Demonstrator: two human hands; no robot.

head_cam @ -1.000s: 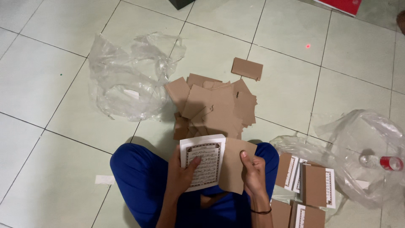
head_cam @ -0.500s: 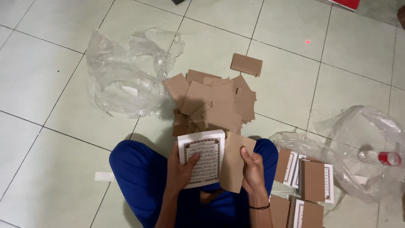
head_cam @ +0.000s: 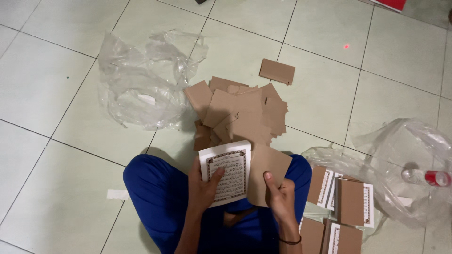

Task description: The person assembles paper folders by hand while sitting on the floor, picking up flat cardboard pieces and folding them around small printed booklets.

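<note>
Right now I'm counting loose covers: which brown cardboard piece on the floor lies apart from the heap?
The small brown cardboard rectangle lying alone on the tile beyond the heap, toward the upper right. The other pieces overlap each other in that heap.

Left hand (head_cam: 205, 188) raised over lap, palm under white booklet (head_cam: 226, 172), thumb pressed across its cover, fingers curled behind. Right hand (head_cam: 278, 195) just beside it on right, thumb up along brown cardboard sheet (head_cam: 266, 171), fingers wrapped behind. Both forearms run up from near edge, wrists close together; dark band on right wrist
</note>
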